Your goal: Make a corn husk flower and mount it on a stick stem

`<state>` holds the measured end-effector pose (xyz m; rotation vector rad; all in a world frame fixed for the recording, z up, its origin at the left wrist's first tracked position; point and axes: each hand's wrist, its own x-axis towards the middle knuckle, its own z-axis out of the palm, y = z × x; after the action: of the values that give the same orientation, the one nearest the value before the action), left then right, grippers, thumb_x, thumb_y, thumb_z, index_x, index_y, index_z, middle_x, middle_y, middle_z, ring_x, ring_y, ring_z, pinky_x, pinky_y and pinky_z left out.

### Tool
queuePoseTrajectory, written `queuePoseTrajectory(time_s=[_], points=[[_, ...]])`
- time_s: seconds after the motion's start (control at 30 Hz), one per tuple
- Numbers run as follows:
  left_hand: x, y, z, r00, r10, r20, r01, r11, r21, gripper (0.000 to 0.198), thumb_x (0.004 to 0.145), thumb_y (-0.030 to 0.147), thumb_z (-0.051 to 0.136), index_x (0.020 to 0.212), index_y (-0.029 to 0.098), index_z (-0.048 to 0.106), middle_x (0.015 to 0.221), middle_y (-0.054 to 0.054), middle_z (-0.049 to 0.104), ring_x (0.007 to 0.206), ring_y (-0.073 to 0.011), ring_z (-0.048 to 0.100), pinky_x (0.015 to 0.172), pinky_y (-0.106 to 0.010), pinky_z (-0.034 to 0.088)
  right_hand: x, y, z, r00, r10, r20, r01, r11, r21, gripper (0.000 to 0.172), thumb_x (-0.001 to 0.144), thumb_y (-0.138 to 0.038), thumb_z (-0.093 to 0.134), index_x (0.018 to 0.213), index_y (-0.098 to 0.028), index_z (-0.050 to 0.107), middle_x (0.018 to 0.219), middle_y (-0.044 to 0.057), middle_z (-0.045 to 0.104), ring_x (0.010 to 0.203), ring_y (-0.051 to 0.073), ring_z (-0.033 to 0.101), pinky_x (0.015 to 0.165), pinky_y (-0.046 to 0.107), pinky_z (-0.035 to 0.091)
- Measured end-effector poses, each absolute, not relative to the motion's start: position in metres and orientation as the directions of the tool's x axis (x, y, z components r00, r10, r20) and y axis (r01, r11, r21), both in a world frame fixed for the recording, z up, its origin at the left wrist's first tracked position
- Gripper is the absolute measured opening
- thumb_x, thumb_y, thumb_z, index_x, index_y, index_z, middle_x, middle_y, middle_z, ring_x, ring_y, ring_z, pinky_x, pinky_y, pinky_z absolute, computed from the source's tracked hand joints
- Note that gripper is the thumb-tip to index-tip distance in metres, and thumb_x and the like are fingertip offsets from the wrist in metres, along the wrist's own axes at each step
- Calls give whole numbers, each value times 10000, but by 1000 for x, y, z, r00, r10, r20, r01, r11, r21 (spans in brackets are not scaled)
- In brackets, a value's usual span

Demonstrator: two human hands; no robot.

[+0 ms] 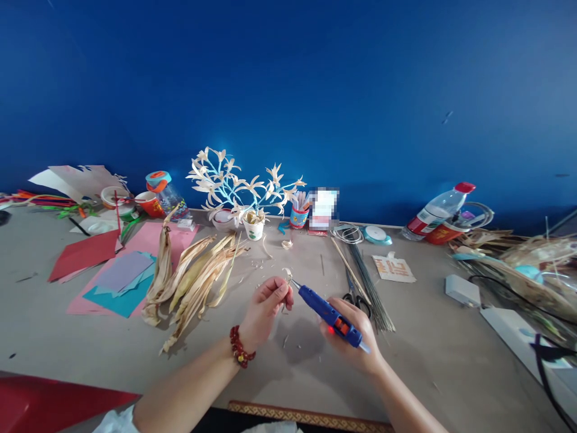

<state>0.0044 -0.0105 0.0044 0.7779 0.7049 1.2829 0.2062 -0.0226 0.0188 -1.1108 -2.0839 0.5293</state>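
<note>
My right hand [351, 337] is wrapped round a blue hot glue gun [325, 308], its nozzle pointing up and left. A red light glows on the gun's side, and a clear glue stick pokes out of its back end. Between the fingertips of my left hand [271, 300] is pinched a small pale petal-like piece [287, 275], probably corn husk. The nozzle tip is at this piece, touching or very near; I cannot tell which. Behind the hands stands a white cup [253, 228] with a branching arrangement of husk flowers [243, 186].
Dried corn husks [198, 270] and coloured paper [121, 273] lie to the left. Right of the hands are black scissors [358, 299] and a bundle of thin wires [372, 288]. A tilted bottle [437, 210], a white adapter [463, 290] and a power strip [509, 334] with cables occupy the right side.
</note>
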Motion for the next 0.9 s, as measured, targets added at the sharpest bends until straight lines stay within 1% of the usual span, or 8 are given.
queuePoseTrajectory(time_s=[0.47,0.6,0.67,0.73,0.8,0.83,0.9], points=[[5,-11,7,147,989,-31,-531,105,841,270,848,387,694,735,177,568,662,10,557,637,-122,471,658,-275,350,205,-24,22,-409,834,370,545,548,-635,207,852,-256,500,689,-231,375,618,-37,446,517,128,457,508,234,334],[4,-10,5,135,990,-39,-548,108,829,263,840,391,706,749,178,581,670,8,567,643,-122,481,662,-277,359,206,-23,20,-427,822,376,536,565,-627,209,845,-256,512,693,-234,371,623,-40,436,512,126,448,502,234,324],[4,-9,4,135,990,-49,-568,117,815,255,827,382,725,757,179,586,673,6,578,646,-122,492,664,-276,369,208,-23,18,-406,828,386,557,560,-613,203,845,-251,523,705,-235,378,631,-38,445,518,130,456,511,237,331],[3,-10,4,135,989,-67,-588,134,798,248,812,369,745,765,178,595,674,4,591,646,-121,505,654,-267,376,211,-23,18,-377,831,408,592,555,-584,149,855,-253,523,751,-233,419,670,-19,495,561,148,502,545,245,362],[2,-10,3,142,986,-90,-603,158,782,238,805,356,757,773,172,609,665,2,594,641,-117,509,630,-252,373,217,-23,21,-355,835,420,654,543,-527,66,861,-262,519,835,-227,470,747,14,565,626,173,560,584,258,390],[1,-10,2,160,983,-96,-614,175,769,232,803,345,761,773,170,612,658,5,587,645,-117,511,636,-250,382,221,-23,22,-344,842,416,696,526,-489,50,864,-264,513,878,-223,487,797,32,594,650,182,581,595,263,398],[0,-10,2,227,968,-107,-638,231,735,217,834,318,734,755,165,601,664,11,568,624,-103,477,670,-253,407,236,-21,25,-305,868,392,794,459,-398,92,857,-254,502,941,-216,503,899,60,628,659,185,601,592,271,396]])
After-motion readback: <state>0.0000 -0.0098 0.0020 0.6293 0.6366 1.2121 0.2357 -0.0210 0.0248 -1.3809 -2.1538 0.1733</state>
